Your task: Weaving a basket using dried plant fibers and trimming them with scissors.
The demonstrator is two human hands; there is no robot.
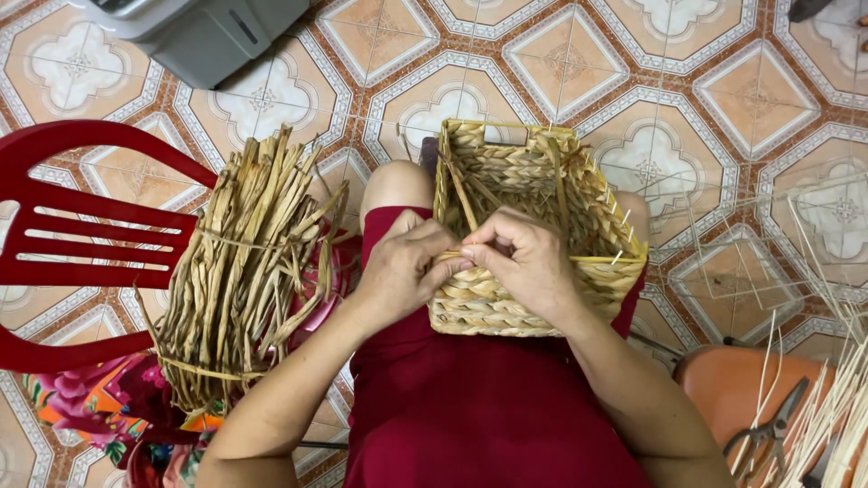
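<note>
A rectangular woven basket (pixel 579 190) of braided dry straw rests on my lap, its opening facing away from me. My left hand (pixel 404 271) and my right hand (pixel 524 262) meet at the basket's near rim. Both pinch a flat straw strand (pixel 461 258) at that edge. Thin pale sticks poke out of the basket's right rim. My lap is covered by dark red cloth (pixel 470 398).
A tied bundle of dried straw strips (pixel 240 271) lies on a red plastic chair (pixel 72 244) to my left. An orange stool (pixel 732 389) at the lower right carries pliers (pixel 768 438) and thin pale reeds (pixel 836 407). A wire frame (pixel 723 262) stands on the patterned tile floor. A grey box (pixel 199 32) sits at the top left.
</note>
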